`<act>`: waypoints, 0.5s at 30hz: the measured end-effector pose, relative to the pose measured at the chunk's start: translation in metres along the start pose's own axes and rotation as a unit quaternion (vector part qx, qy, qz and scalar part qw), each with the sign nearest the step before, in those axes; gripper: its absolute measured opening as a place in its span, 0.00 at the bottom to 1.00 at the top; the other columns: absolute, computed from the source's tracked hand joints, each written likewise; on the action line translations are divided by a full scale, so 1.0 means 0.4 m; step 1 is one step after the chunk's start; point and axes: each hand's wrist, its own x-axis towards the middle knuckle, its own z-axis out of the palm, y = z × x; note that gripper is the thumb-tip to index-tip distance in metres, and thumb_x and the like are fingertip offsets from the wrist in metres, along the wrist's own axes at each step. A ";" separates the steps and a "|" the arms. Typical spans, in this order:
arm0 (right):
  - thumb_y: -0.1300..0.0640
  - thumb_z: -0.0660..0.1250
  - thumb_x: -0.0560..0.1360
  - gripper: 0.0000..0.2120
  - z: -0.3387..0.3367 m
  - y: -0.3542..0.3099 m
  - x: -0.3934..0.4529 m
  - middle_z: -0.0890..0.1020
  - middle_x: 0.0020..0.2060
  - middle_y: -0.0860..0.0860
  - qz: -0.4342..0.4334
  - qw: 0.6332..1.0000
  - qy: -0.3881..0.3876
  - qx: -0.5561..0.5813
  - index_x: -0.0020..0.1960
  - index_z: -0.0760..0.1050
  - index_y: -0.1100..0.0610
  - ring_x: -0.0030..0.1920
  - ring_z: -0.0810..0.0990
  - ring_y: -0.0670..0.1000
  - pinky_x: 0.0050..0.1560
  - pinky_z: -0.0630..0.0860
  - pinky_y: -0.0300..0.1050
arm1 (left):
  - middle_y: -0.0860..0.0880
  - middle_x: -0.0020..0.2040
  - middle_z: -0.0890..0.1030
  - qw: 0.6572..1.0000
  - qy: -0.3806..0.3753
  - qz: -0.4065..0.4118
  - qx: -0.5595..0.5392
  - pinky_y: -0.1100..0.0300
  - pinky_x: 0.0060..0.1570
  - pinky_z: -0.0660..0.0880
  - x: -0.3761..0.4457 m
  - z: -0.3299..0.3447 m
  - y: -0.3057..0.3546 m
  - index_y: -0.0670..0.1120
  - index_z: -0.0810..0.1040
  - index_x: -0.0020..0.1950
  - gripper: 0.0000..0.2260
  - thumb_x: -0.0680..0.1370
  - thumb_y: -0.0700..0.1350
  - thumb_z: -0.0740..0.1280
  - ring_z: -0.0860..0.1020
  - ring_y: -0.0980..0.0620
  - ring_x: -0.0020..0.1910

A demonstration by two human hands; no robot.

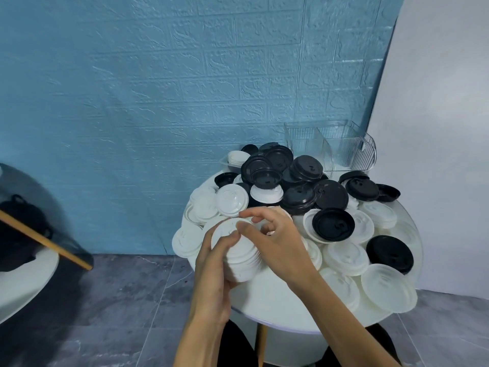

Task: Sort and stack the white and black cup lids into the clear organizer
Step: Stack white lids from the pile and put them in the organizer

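Gripping a stack of white lids [239, 254] from below w/ the left hand [211, 274], the person pinches its top lid's rim w/ the right hand [275, 239] over the round table's [267, 300] near-left edge. Stack's long axis tilts up & away-left, top face pointing toward the blue wall [158, 88]. Loose black lids [304, 181] & white ones cover the table; clear organizer [330, 144] stands upright at the far edge.

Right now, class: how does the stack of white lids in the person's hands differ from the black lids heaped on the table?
The stack of white lids is white, nested and gripped by the left hand, with the right hand on top. The black lids are dark, loose and jumbled on the table. None sits in the clear organizer.
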 end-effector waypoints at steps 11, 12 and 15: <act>0.43 0.63 0.82 0.10 0.011 0.038 0.006 0.84 0.47 0.37 -0.008 0.999 -0.039 0.027 0.54 0.82 0.42 0.46 0.80 0.38 0.45 0.73 0.30 | 0.55 0.58 0.85 0.992 0.092 0.079 -0.036 0.54 0.41 0.78 0.033 -0.074 0.054 0.59 0.84 0.57 0.14 0.73 0.44 0.72 0.81 0.52 0.55; 0.46 0.64 0.82 0.08 0.010 0.052 0.002 0.83 0.48 0.37 -0.027 0.999 -0.034 -0.010 0.54 0.82 0.42 0.48 0.80 0.39 0.46 0.72 0.30 | 0.55 0.56 0.85 0.990 0.105 0.089 -0.037 0.55 0.39 0.78 0.039 -0.097 0.065 0.59 0.84 0.56 0.13 0.76 0.43 0.71 0.81 0.52 0.54; 0.43 0.67 0.78 0.10 0.021 0.088 -0.020 0.81 0.50 0.37 -0.062 0.989 -0.027 -0.128 0.56 0.82 0.44 0.50 0.78 0.40 0.50 0.71 0.32 | 0.55 0.54 0.83 0.985 0.135 0.101 -0.027 0.53 0.40 0.77 0.056 -0.152 0.081 0.60 0.83 0.55 0.12 0.79 0.42 0.69 0.79 0.51 0.52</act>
